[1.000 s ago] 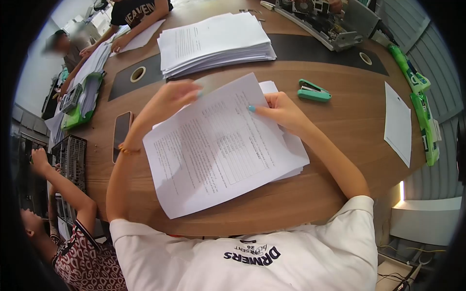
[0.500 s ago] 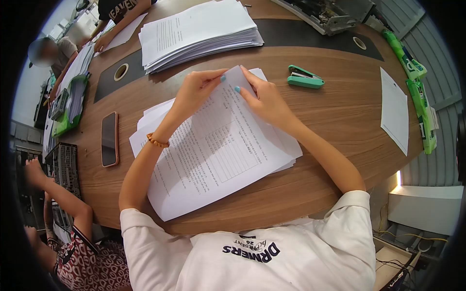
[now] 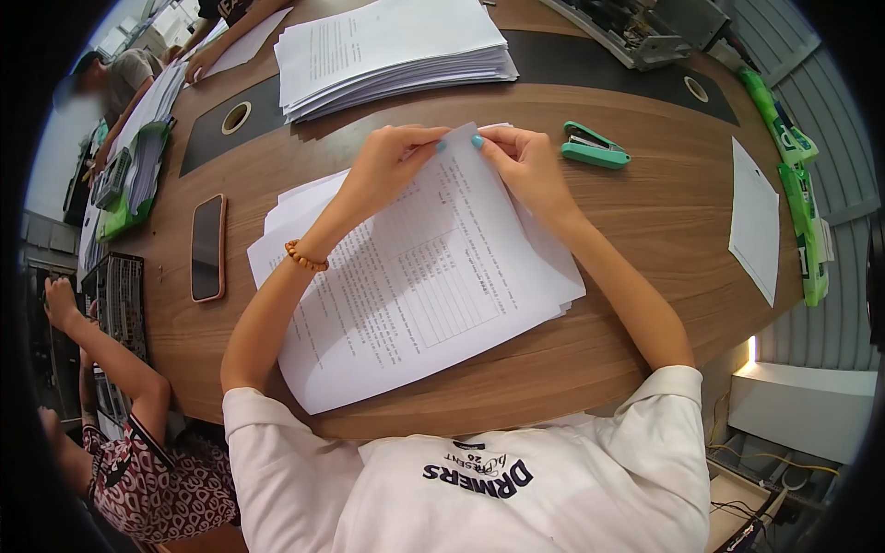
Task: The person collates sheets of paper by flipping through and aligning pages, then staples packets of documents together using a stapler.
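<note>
Printed sheets of paper (image 3: pixel 396 304) lie fanned on the table in front of me, their far corner lifted a little. My left hand (image 3: pixel 398 164) pinches that corner from the left, thumb on top. From the right, my right hand (image 3: pixel 524 166) grips the same corner between thumb and fingers. The top sheet carries text and a ruled table. How many sheets are held cannot be seen. A green stapler (image 3: pixel 595 146) rests on the wood just right of my right hand, its arm raised.
A thick stack of printed paper (image 3: pixel 392 64) sits beyond my hands. A phone (image 3: pixel 209 247) lies at left, a separate sheet (image 3: pixel 754 221) at right. Green packets (image 3: pixel 802 221) line the right edge. A metal computer case (image 3: pixel 636 28) stands at the back. Other people sit along the left side.
My right hand has shifted toward the tip of the paper's corner, its thumb now closer to the edge. My left hand stays pinched there. The view has tilted slightly.
</note>
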{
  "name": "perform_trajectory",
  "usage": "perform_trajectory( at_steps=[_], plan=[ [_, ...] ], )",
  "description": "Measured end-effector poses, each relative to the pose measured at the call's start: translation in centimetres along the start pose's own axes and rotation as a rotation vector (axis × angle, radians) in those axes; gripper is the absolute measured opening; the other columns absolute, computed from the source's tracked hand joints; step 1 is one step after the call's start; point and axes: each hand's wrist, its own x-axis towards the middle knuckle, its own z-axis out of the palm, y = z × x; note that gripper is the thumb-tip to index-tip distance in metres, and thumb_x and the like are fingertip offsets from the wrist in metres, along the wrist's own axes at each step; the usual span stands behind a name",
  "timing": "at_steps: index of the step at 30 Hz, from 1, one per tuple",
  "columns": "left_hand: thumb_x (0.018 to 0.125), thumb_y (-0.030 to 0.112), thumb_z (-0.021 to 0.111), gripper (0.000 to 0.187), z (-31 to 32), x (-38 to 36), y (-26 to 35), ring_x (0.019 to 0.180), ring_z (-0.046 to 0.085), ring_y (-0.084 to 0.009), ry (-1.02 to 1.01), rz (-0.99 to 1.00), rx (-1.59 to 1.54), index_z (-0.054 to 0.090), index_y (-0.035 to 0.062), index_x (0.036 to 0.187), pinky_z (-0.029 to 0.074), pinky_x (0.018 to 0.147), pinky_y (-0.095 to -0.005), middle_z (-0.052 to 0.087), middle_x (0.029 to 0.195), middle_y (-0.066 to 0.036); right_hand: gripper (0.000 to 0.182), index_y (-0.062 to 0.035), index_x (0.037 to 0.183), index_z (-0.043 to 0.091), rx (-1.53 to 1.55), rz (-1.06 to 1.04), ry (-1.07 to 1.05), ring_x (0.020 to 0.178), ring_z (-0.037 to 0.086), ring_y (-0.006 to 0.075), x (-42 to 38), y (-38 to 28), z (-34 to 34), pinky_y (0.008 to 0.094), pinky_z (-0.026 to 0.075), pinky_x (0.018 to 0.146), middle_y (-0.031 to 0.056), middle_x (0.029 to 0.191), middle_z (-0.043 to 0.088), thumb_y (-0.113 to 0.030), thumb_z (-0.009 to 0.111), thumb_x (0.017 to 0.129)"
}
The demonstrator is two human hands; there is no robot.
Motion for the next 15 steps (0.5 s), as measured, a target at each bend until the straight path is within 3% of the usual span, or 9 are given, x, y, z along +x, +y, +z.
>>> perform_trajectory(
  at_steps=[8,10,11,13,15],
  plan=[
    [0.080,0.001,0.049,0.026,0.4,-0.1,0.0,0.072,0.052,-0.0082,0.028,-0.018,-0.024,0.055,-0.0021,0.105,0.044,0.069,-0.0209,0.061,0.086,-0.008,0.017,0.0020,0.090,0.062,-0.077,-0.035,0.003,0.067,0.062,0.0143,-0.1,-0.2,0.1,0.0243,0.047,0.062,0.0109,0.076,0.064,-0.010,0.054,0.079],
    [0.078,0.002,0.050,0.024,0.4,0.0,0.2,0.070,0.059,-0.0176,0.049,-0.044,-0.028,0.058,0.0004,0.101,0.046,0.069,-0.0255,0.062,0.085,-0.015,0.017,0.0021,0.089,0.062,-0.096,-0.065,0.008,0.067,0.062,0.0148,-0.2,-0.4,0.2,0.0243,0.047,0.062,0.0110,0.076,0.064,-0.010,0.054,0.079],
    [0.078,0.002,0.050,0.024,0.5,-0.1,0.1,0.070,0.059,-0.0176,0.052,-0.047,-0.027,0.058,0.0004,0.101,0.046,0.069,-0.0255,0.062,0.085,-0.015,0.018,0.0020,0.090,0.061,-0.141,-0.071,0.007,0.068,0.062,0.0156,-0.3,-0.5,0.2,0.0248,0.048,0.062,0.0119,0.077,0.064,-0.011,0.055,0.079],
    [0.080,0.001,0.050,0.023,0.7,-0.3,-0.3,0.067,0.048,-0.0072,0.059,-0.026,-0.051,0.057,-0.0021,0.102,0.040,0.060,-0.0197,0.058,0.079,-0.005,0.019,0.0018,0.091,0.061,-0.187,-0.078,-0.003,0.069,0.062,0.0165,-0.3,-1.0,-0.4,0.0253,0.048,0.062,0.0127,0.078,0.064,-0.011,0.055,0.079],
    [0.080,0.001,0.050,0.023,1.1,-0.6,-0.6,0.068,0.048,-0.0071,0.086,-0.029,-0.059,0.057,-0.0023,0.101,0.040,0.060,-0.0198,0.058,0.079,-0.005,0.030,0.0016,0.101,0.056,-0.314,-0.103,-0.148,0.080,0.060,0.0206,0.2,-1.4,-2.7,0.0287,0.047,0.070,0.0154,0.088,0.061,-0.016,0.059,0.077]
  ],
)
